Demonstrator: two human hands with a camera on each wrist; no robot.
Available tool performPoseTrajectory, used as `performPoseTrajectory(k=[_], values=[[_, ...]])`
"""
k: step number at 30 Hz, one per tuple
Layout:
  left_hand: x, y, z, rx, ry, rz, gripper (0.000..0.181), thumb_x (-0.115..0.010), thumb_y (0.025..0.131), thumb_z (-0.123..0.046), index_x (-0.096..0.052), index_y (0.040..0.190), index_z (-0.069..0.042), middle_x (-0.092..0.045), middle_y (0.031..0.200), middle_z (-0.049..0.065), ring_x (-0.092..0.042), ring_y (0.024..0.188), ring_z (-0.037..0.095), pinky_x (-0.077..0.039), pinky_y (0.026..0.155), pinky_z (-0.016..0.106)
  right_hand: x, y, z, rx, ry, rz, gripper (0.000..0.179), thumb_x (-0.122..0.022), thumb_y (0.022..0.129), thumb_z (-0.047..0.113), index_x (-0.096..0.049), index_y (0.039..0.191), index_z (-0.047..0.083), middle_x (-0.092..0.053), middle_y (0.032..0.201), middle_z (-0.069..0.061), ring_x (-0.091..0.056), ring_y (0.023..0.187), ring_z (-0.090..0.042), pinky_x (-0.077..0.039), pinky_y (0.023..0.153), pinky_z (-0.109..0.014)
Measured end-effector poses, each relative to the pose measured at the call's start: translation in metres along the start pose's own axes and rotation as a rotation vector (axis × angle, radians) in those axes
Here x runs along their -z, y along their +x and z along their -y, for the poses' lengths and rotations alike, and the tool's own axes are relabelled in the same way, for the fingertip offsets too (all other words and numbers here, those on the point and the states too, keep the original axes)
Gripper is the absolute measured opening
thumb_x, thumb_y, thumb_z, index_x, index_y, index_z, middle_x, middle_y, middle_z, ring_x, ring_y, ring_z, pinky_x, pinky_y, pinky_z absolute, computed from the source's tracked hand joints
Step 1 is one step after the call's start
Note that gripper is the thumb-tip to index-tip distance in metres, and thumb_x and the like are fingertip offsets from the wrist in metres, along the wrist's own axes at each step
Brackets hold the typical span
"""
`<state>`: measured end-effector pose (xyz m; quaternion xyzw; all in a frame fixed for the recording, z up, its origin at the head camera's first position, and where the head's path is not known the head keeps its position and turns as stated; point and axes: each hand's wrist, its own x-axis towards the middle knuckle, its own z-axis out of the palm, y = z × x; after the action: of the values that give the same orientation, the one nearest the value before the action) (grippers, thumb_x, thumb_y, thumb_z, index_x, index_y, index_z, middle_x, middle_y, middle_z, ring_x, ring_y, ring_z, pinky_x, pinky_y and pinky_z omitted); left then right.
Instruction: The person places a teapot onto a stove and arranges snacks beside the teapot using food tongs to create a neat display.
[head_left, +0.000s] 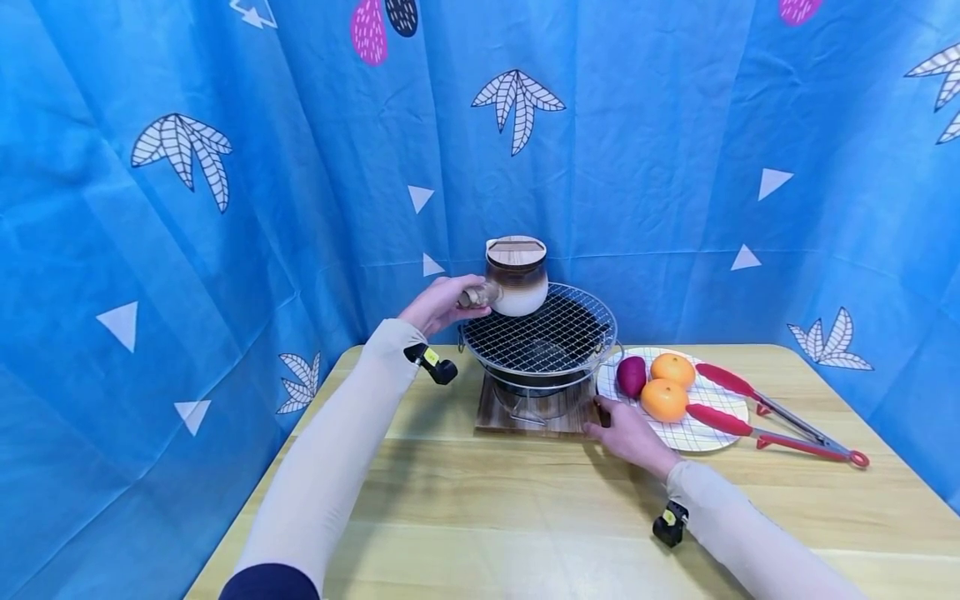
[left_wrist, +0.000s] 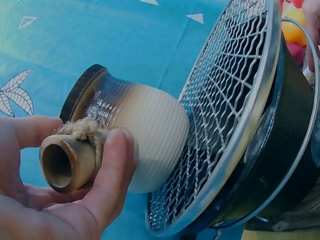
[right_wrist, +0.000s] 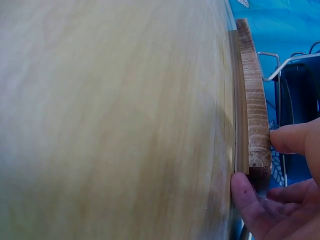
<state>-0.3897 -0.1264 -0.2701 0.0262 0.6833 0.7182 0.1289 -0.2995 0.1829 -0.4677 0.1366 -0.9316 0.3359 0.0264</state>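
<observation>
My left hand (head_left: 444, 305) grips the stubby, rope-wrapped handle (left_wrist: 77, 160) of a side-handled teapot (head_left: 522, 293). The teapot has a brown-to-cream ribbed body and a flat wooden lid (head_left: 516, 250). In the left wrist view its base overlaps the round wire grill rack (left_wrist: 220, 100). That rack tops a dark round stove (left_wrist: 295, 125), which stands on a square wooden board (head_left: 495, 415). Down at the board's front right corner, my right hand (head_left: 633, 433) pinches its edge, the thumb on top and a fingertip low at the side, as the right wrist view shows.
Right of the stove lies a checked white plate (head_left: 708, 437) with two oranges (head_left: 664, 400) and a purple round item (head_left: 632, 377). Red-tipped tongs (head_left: 798, 417) rest across the plate's right rim. A blue patterned curtain (head_left: 645, 167) hangs behind the wooden table (head_left: 480, 508).
</observation>
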Motion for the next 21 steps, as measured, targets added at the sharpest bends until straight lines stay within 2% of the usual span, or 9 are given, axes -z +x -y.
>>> performPoseTrajectory(k=[3,6,10,16,21], values=[[0.002,0.000,0.000,0.008,0.035,-0.010,0.040,-0.059,0.102,-0.025,-0.058,0.131,0.002,-0.063,0.117,0.013,-0.066,0.112,0.033,-0.060,0.091,0.031,0.001,-0.001,0.001,0.019,-0.015,-0.005,0.064,-0.070,0.092,0.022,-0.046,0.144,-0.008,-0.056,0.140,-0.030,-0.062,0.102,-0.031,-0.051,0.102,-0.055],[0.002,-0.002,0.000,0.012,0.089,-0.027,0.043,-0.058,0.102,-0.031,-0.057,0.132,0.001,-0.064,0.115,0.012,-0.061,0.123,0.041,-0.060,0.092,0.033,0.002,-0.001,0.000,0.019,-0.006,-0.005,0.064,-0.069,0.092,0.022,-0.046,0.145,-0.006,-0.054,0.141,-0.030,-0.062,0.108,-0.033,-0.048,0.105,-0.056],[0.004,-0.009,0.001,0.009,0.142,-0.044,0.050,-0.056,0.102,-0.036,-0.054,0.135,0.001,-0.062,0.119,0.013,-0.056,0.127,0.044,-0.057,0.098,0.038,0.002,-0.002,-0.001,0.018,0.004,-0.003,0.064,-0.069,0.093,0.021,-0.046,0.146,-0.006,-0.054,0.142,-0.029,-0.063,0.103,-0.029,-0.049,0.104,-0.055],[0.010,-0.020,0.004,0.014,0.197,-0.076,0.059,-0.055,0.101,-0.045,-0.052,0.139,0.000,-0.058,0.133,0.022,-0.059,0.125,0.041,-0.057,0.098,0.040,0.002,-0.001,-0.002,0.010,0.016,0.012,0.066,-0.068,0.093,0.022,-0.043,0.147,-0.007,-0.052,0.143,-0.031,-0.064,0.092,-0.025,-0.053,0.097,-0.050],[0.016,-0.026,0.007,0.012,0.210,-0.090,0.062,-0.054,0.101,-0.048,-0.048,0.140,-0.001,-0.051,0.141,0.028,-0.057,0.126,0.041,-0.056,0.100,0.042,0.002,-0.001,-0.002,0.018,0.014,0.003,0.065,-0.068,0.093,0.021,-0.044,0.147,-0.006,-0.053,0.142,-0.030,-0.063,0.102,-0.029,-0.049,0.104,-0.055]])
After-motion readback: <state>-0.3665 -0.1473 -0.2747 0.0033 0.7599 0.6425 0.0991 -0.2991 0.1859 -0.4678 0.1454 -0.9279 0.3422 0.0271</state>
